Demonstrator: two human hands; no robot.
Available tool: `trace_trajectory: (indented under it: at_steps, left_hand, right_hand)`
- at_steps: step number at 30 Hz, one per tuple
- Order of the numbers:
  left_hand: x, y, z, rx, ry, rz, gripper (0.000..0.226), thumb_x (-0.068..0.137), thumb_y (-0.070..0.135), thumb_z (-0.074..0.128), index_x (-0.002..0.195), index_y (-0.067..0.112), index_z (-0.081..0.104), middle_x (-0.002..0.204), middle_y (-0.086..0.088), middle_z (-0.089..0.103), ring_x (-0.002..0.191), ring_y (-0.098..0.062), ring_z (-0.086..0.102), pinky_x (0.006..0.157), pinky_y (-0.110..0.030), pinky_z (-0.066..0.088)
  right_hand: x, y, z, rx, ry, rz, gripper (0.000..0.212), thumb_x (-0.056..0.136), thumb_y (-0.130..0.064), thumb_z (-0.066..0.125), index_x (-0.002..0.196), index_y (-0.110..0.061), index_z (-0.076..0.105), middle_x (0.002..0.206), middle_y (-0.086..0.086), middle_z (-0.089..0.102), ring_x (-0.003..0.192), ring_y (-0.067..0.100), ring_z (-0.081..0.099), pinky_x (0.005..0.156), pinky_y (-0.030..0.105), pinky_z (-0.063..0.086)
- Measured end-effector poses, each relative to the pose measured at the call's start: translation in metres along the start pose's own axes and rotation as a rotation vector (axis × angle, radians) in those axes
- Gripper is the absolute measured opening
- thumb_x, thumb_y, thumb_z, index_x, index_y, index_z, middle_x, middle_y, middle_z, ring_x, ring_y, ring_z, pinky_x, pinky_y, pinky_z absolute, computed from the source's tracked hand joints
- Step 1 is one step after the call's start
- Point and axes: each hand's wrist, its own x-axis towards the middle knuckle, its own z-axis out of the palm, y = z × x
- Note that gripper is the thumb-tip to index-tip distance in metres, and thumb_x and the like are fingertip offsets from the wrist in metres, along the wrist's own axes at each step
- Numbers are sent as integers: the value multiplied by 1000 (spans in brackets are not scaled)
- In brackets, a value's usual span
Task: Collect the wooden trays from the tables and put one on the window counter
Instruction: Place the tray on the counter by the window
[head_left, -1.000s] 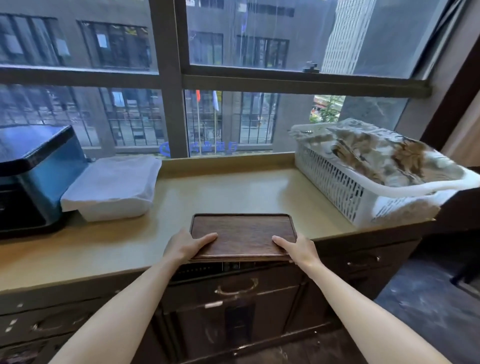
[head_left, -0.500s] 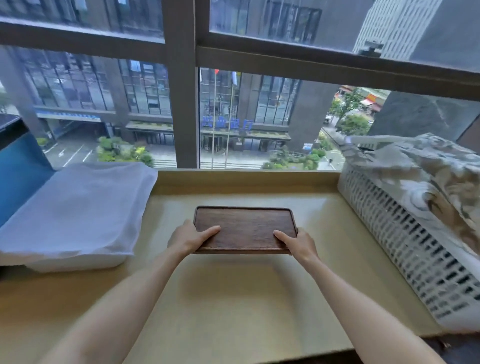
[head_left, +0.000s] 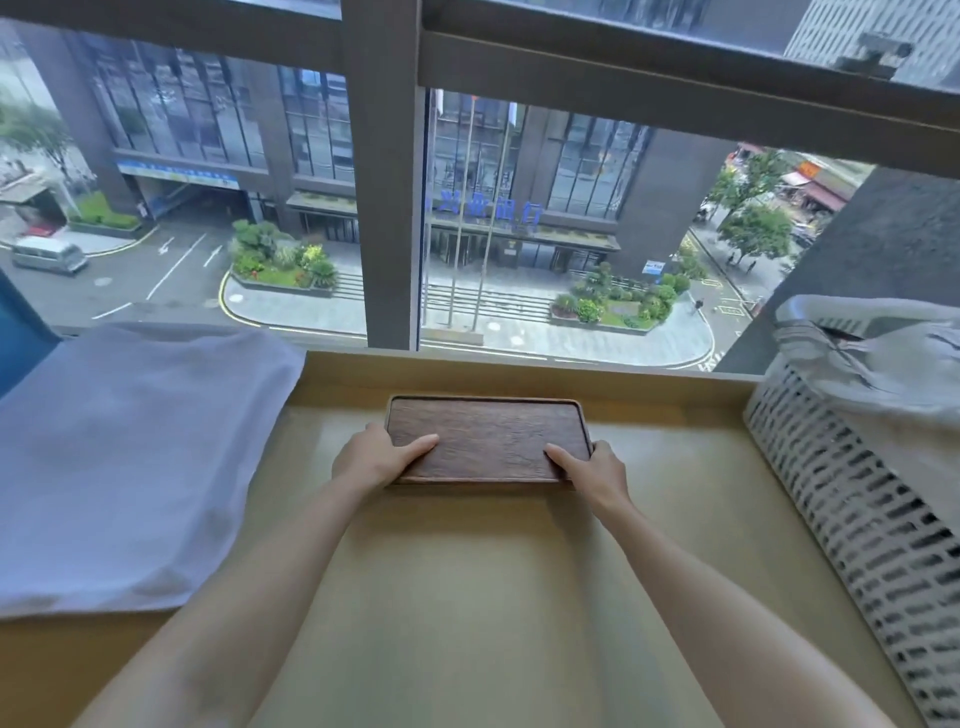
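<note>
A dark wooden tray (head_left: 488, 434) with a low rim lies flat over the tan window counter (head_left: 467, 597), close to the raised back ledge below the glass. My left hand (head_left: 371, 457) grips the tray's near left corner, thumb on top. My right hand (head_left: 592, 467) grips its near right corner the same way. Both forearms reach straight out over the counter. Whether the tray rests fully on the counter or is held just above it is unclear.
A white cloth-covered container (head_left: 130, 467) takes up the counter's left side, with a blue box (head_left: 15, 338) behind it at the edge. A white slotted basket (head_left: 857, 493) with fabric in it stands on the right. The window frame (head_left: 389, 182) rises just behind the tray.
The tray has travelled from the counter's front edge to the back near the window, both hands still on it. My view has moved in over the counter.
</note>
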Motion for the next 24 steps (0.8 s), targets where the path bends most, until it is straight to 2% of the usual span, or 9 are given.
trace_trajectory:
  at_steps: [4, 8, 12, 15, 19, 24]
  left_hand:
    - [13, 4, 3, 5, 0, -23, 83, 66, 76, 54, 112, 8, 54, 114, -11, 65, 103, -29, 61, 74, -32, 46]
    - [22, 7, 6, 42, -11, -32, 82, 67, 77, 52, 114, 9, 56, 114, -10, 65, 103, -29, 61, 79, -34, 49]
    - [31, 16, 7, 153, -14, -32, 78, 69, 78, 47, 103, 8, 56, 107, -11, 67, 98, -30, 61, 68, -32, 44]
    - [38, 21, 6, 229, -4, -25, 80, 70, 78, 44, 107, 8, 53, 109, -11, 66, 100, -29, 61, 65, -31, 41]
    - [45, 25, 3, 311, 14, 9, 82, 70, 79, 44, 109, 7, 53, 112, -12, 65, 103, -30, 60, 67, -31, 42]
    - [45, 32, 1, 354, 39, 25, 80, 71, 78, 43, 107, 7, 53, 112, -12, 65, 105, -32, 60, 69, -33, 42]
  right_hand:
    - [19, -6, 2, -33, -16, -22, 55, 77, -44, 69, 108, -2, 52, 111, 13, 61, 88, 22, 53, 71, 29, 40]
    - [32, -6, 2, -53, -46, -24, 55, 77, -43, 69, 111, -2, 56, 112, 14, 63, 98, 27, 59, 73, 28, 41]
    - [42, -5, 2, -54, -55, -8, 52, 77, -42, 70, 109, -1, 58, 110, 14, 65, 101, 29, 60, 75, 29, 43]
    - [50, -5, 2, -57, -55, -11, 49, 77, -41, 71, 104, -2, 60, 105, 13, 66, 97, 29, 61, 72, 29, 42]
    - [54, -4, 4, -78, -43, -41, 37, 75, -40, 72, 85, -6, 61, 92, 12, 64, 89, 29, 61, 62, 29, 40]
    - [56, -3, 2, -125, -40, -48, 39, 77, -44, 69, 79, -6, 60, 104, 23, 63, 99, 33, 59, 73, 29, 40]
